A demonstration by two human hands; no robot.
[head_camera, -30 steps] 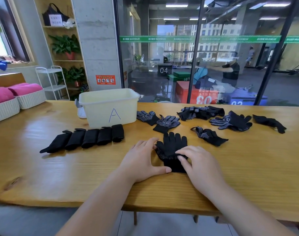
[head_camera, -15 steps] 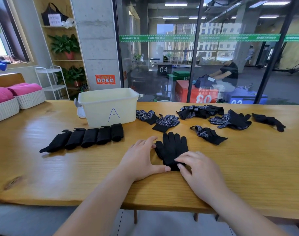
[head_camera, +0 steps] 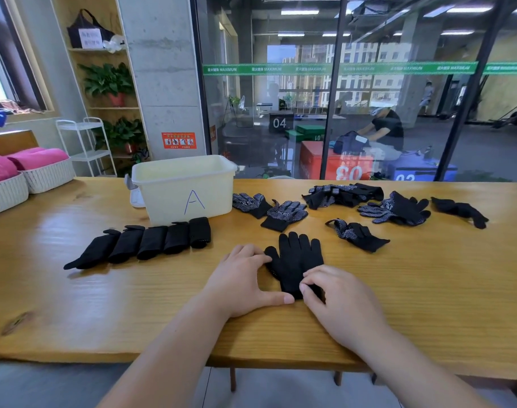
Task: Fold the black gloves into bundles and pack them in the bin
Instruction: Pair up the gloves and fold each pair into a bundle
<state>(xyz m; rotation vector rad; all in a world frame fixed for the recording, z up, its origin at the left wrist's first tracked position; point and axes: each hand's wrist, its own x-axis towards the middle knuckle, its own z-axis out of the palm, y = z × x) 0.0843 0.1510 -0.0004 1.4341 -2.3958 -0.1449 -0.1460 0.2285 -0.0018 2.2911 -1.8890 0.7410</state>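
Observation:
A black glove (head_camera: 296, 259) lies flat on the wooden table (head_camera: 428, 290), fingers pointing away from me. My left hand (head_camera: 245, 279) rests beside it, fingertips touching its left edge and thumb stretched toward the cuff. My right hand (head_camera: 341, 300) sits at the cuff, with its fingertips curled and pinching the cuff's near edge. The cream bin (head_camera: 183, 187) marked "A" stands at the back left. In front of it, several folded black bundles (head_camera: 151, 242) lie in a row. Loose dotted gloves (head_camera: 285, 214) are scattered behind, with more gloves (head_camera: 398, 209) to the right.
Two white baskets (head_camera: 48, 178) holding pink towels stand at the table's far left. A glass wall runs behind the table. One loose glove (head_camera: 357, 235) lies just right of the one under my hands, another glove (head_camera: 460, 210) at the far right.
My right hand slid back from the glove's palm to its cuff and its fingers curled there. My left hand stayed at the glove's left edge.

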